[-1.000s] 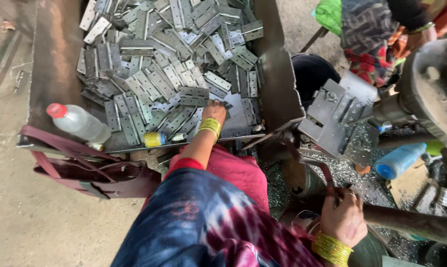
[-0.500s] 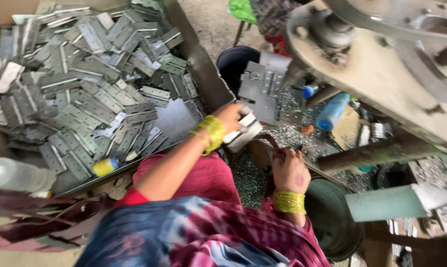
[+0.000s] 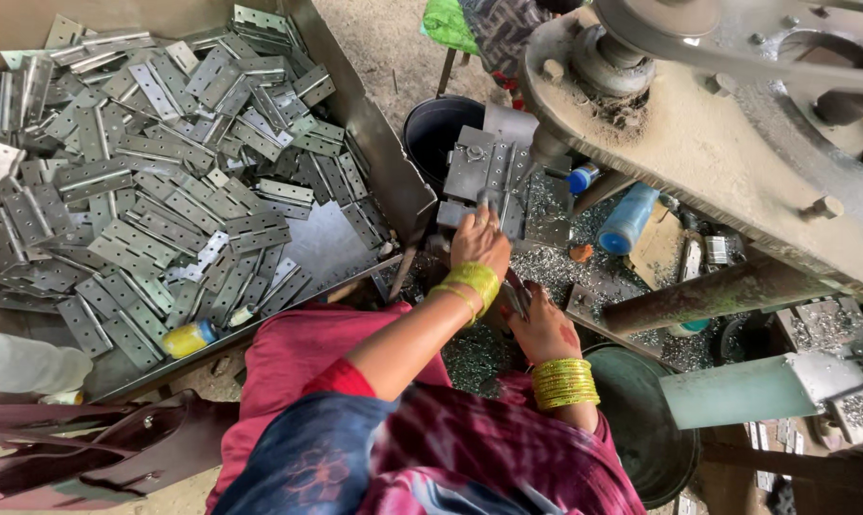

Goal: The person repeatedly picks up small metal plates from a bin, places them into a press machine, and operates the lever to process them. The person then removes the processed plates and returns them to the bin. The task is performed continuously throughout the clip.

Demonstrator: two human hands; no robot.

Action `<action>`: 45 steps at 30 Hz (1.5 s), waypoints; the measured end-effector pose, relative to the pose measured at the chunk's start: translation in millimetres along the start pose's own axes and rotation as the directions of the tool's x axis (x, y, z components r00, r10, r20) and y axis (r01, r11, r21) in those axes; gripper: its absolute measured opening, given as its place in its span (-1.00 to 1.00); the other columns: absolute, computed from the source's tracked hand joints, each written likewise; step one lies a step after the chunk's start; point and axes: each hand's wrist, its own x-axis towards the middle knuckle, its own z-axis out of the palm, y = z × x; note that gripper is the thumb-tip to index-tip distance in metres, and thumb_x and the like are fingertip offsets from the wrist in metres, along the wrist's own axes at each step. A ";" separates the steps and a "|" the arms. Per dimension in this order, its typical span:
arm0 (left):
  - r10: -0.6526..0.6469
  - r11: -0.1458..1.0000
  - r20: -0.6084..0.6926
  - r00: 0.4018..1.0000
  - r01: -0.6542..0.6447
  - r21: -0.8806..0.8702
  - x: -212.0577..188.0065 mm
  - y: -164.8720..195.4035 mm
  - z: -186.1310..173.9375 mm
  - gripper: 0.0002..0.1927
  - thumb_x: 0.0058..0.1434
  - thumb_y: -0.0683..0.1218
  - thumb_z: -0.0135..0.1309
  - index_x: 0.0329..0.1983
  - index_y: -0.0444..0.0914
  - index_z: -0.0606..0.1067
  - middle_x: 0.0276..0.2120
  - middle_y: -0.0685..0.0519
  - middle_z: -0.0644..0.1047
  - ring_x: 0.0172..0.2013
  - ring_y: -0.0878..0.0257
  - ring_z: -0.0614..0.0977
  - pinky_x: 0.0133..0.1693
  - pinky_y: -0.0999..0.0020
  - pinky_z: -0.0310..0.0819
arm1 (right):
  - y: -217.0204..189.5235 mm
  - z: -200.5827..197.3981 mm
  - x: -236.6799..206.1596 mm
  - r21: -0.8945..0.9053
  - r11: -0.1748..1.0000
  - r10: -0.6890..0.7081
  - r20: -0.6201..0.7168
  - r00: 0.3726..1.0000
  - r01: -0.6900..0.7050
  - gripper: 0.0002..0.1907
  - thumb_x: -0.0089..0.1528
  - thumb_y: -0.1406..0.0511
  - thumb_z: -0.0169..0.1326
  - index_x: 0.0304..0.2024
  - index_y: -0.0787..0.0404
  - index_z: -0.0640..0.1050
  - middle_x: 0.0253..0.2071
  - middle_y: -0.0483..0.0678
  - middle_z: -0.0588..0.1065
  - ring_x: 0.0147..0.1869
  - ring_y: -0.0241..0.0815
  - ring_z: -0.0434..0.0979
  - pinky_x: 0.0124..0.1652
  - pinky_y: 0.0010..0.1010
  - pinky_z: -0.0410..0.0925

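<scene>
Metal shavings litter the workbench; left hand presses a hinge onto the die at twelve o'clock, right hand clenched around a lever.

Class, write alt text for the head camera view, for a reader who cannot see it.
A person's left hand places a flat metal piece on the grey steel press block, while the right hand rests below it. A rusty tray of grey metal hinges lies to the left.
</scene>
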 end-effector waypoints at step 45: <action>-0.138 0.987 0.027 0.990 0.140 -0.076 104.6 -9.7 18.0 -0.57 0.35 -0.08 -0.17 0.20 -0.24 0.53 0.31 0.03 0.41 0.39 0.12 0.24 0.27 0.12 0.00 | 60.5 111.1 -37.6 0.132 0.912 0.390 0.026 0.921 -0.390 -0.53 0.17 0.01 0.16 -0.07 0.21 0.54 -0.20 0.33 0.59 -0.05 0.39 0.59 -0.09 0.10 0.44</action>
